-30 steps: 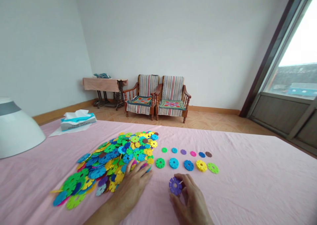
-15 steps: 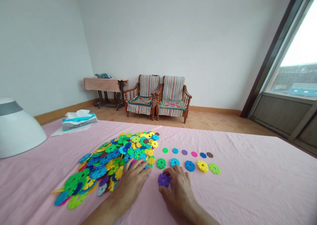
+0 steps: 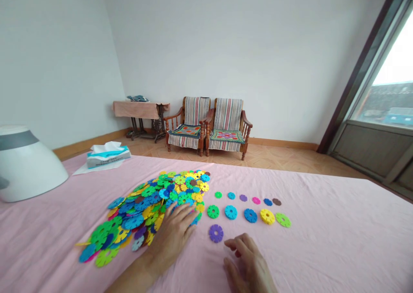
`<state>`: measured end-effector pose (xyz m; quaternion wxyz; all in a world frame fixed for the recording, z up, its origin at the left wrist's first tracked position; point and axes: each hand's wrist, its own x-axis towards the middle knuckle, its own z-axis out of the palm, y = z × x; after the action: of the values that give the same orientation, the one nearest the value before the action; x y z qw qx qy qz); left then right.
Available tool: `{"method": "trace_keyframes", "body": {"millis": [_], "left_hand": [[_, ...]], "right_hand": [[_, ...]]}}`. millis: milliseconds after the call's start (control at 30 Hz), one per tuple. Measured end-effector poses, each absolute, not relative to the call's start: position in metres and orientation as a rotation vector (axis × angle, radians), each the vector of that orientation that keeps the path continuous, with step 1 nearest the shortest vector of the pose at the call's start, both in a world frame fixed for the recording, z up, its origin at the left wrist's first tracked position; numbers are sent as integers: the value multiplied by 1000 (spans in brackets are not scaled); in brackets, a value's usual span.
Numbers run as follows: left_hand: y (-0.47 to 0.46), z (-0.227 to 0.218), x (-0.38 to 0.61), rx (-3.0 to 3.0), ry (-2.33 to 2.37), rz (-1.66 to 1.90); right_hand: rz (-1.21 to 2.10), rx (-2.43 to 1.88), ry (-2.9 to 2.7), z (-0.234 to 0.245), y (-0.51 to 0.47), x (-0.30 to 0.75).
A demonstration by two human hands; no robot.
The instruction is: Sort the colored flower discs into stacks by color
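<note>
Purple notched disc (image 3: 216, 233) lies flat on the pink cloth (image 3: 322, 241), on the near side of a large green disc (image 3: 213, 211). What has just changed is my grip: the disc, in my fingers a moment ago, now rests by itself. My right hand (image 3: 250, 262) is released, fingers loosely curled with nothing between them, just beside the disc but apart from it. My left hand (image 3: 174, 232) lies palm down over the right edge of a heap of discs (image 3: 135, 207) in many colours, its fingers relaxed and spread, gripping nothing that I can see.

Beyond the purple disc, the large green one begins a row running right: light blue (image 3: 231, 212), blue (image 3: 250, 215), yellow (image 3: 267, 216) and lime (image 3: 283, 220). Behind that sits a row of smaller discs, from green (image 3: 218, 195) to brown (image 3: 276, 202). I judge the purple disc to be set down, the sole piece of a third line nearer me. A tissue box (image 3: 108, 158) stands at the far left.
</note>
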<state>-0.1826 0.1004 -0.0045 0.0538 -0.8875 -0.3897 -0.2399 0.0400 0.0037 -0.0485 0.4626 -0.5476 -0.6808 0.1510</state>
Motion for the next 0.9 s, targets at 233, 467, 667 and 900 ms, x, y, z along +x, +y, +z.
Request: {"method": "trace_keyframes", "body": {"millis": [233, 467, 667, 900], "left_hand": [[118, 15, -212, -2506, -1448, -1162], [129, 39, -247, -2317, -1735, -1235], [130, 37, -249, -2399, -1864, -1069], [130, 34, -249, -2375, -2025, -1093]], "right_hand": [[449, -1352, -1592, -52, 3, 42], [472, -1366, -1570, -54, 4, 41], [467, -1374, -1584, -54, 5, 42], [471, -1402, -1615, -49, 4, 42]]}}
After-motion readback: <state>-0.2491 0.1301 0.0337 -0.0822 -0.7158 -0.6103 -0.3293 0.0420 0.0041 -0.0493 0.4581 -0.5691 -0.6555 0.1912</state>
